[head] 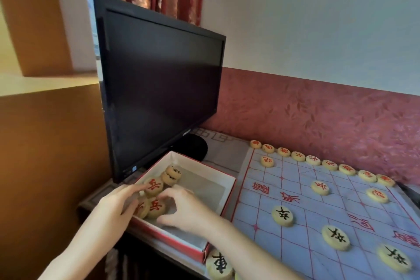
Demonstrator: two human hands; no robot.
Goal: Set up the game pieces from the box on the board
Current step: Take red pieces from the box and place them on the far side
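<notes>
A red box with a white inside (211,185) stands left of the board (302,191), a pale sheet with red grid lines. Several round cream game pieces lie in the box's left corner. Both of my hands are in the box. The straight fingers of my left hand (114,208) touch a red-marked piece (153,186). My right hand (185,210) curls its thumb and fingers round another red-marked piece (156,208). Two black-marked pieces (173,173) lie stacked further back. On the board, a row of red pieces (313,160) lines the far edge and black pieces (282,215) stand nearer.
A black monitor (159,84) on its stand rises right behind the box. A wall with red patterned covering (318,120) runs behind the board. One black-marked piece (220,265) lies off the board by the box's near corner. The desk's front edge is close below my arms.
</notes>
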